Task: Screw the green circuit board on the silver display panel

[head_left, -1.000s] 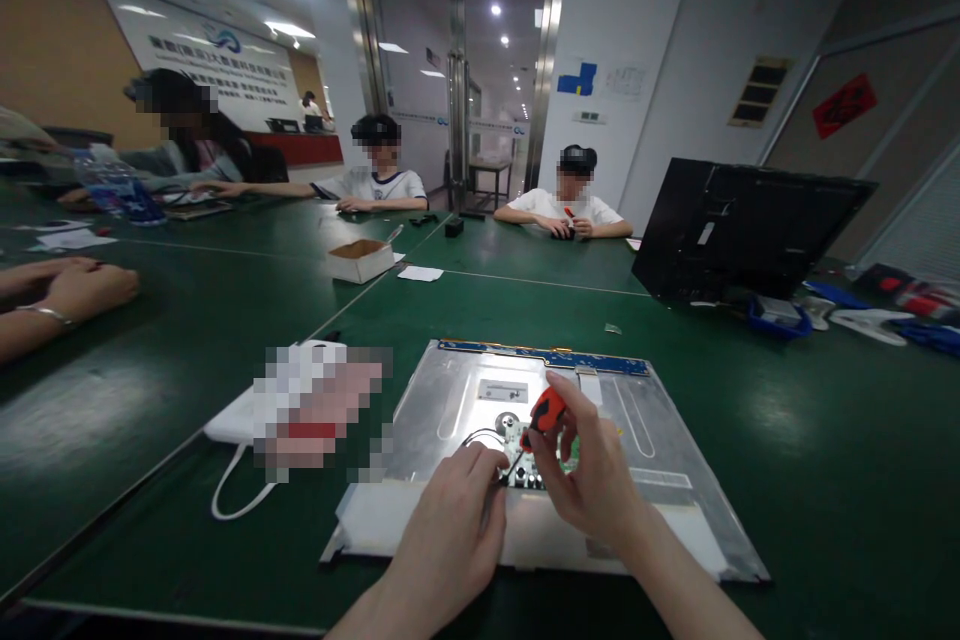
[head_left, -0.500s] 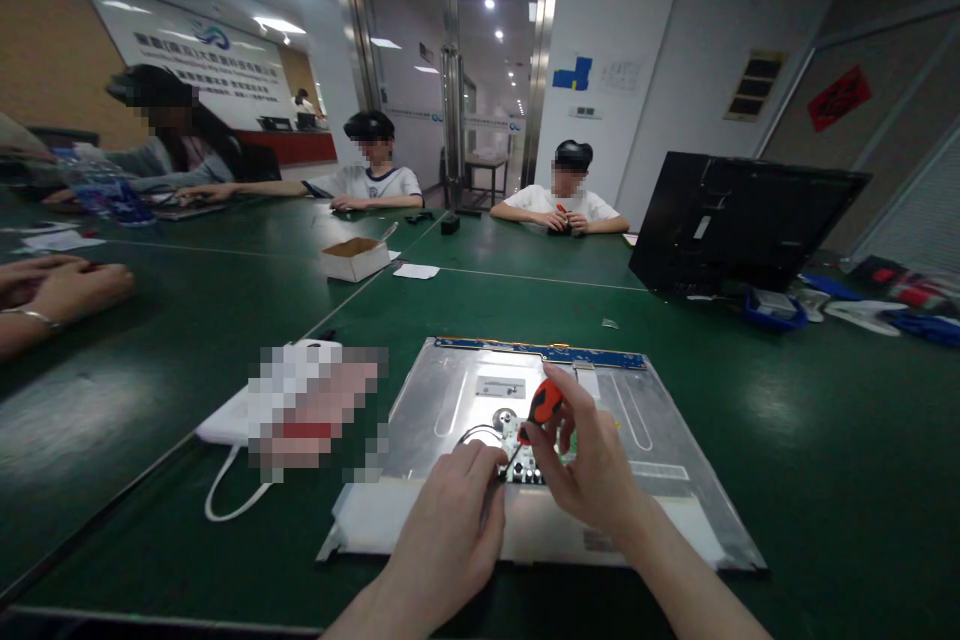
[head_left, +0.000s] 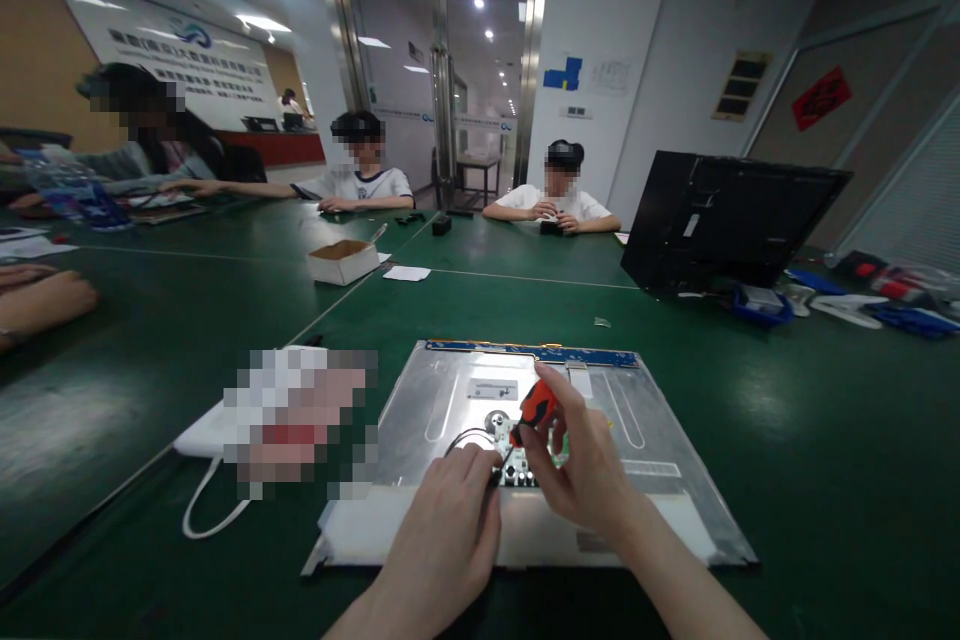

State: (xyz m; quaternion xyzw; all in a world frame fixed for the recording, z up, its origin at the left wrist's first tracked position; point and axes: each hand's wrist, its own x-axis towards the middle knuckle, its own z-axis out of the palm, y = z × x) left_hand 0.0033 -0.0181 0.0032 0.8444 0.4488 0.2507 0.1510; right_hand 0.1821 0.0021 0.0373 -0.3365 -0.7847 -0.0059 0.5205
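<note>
In my right hand [head_left: 589, 465] is a screwdriver [head_left: 537, 408] with a red and black handle, pinched between thumb and fingers. Its thin shaft slants down to the left, toward the edge of a small circuit board [head_left: 517, 471]. My left hand [head_left: 448, 520] lies beside the shaft's tip, fingers curled together; what they grip is hidden. Under both hands is a silver metal display panel [head_left: 409, 420], lying flat with a blue circuit strip [head_left: 480, 350] along its far edge. A dark cable curves out from the circuit board just above my left fingers.
Left of the panel lies a white device [head_left: 201, 432] with a looped cord, partly blurred. Farther off are an open cardboard box [head_left: 341, 265], a white paper [head_left: 406, 273] and a black monitor [head_left: 727, 220]. Several people sit around the green table [head_left: 480, 305].
The view has turned slightly right, so everything sits a little farther left. My hands and the screwdriver keep nearly the same place over the board. A co-worker's hand at left has shifted.
</note>
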